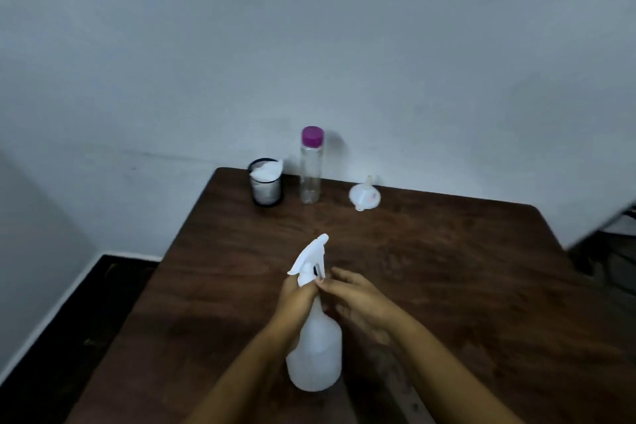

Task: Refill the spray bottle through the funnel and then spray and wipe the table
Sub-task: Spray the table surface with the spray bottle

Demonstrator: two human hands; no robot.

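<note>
A white translucent spray bottle (315,351) stands upright on the dark wooden table (447,268), near the front middle. My left hand (297,299) grips its neck just under the white trigger head (311,260). My right hand (358,299) is at the right side of the neck, fingertips touching the collar below the trigger. A small white funnel (364,195) lies at the back of the table. Left of it stands a clear bottle with a purple cap (311,165).
A dark mesh cup (265,184) holding a white cloth sits at the table's back left corner. A pale wall runs behind the table. Dark floor shows to the left, and dim furniture at the far right edge.
</note>
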